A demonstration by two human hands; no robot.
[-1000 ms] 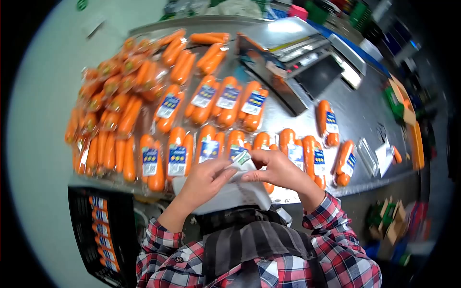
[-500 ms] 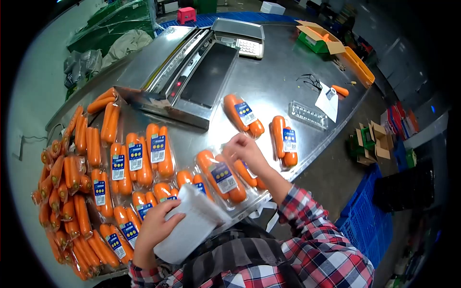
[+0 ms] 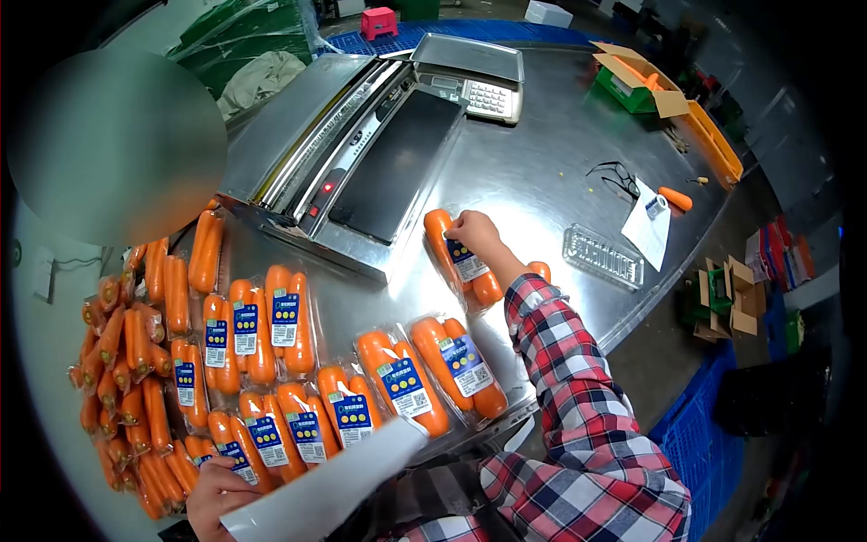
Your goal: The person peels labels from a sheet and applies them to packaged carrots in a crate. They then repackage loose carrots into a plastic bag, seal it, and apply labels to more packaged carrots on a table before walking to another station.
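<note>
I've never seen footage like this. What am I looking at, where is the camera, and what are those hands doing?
There is no machine arm here. A person works with bare hands, and the one camera sits on their head, looking forward and down. Its wide lens is why the picture bulges at the edges.

The right hand, in a plaid sleeve, reaches out and rests its fingertips on the label of a wrapped carrot pack. The left hand, low in the picture, grips a white sheet.

The steel table carries many more packs of carrots with blue labels. It also holds a flat machine with a dark plate, a weighing scale, an empty clear tray and one loose carrot.
</note>
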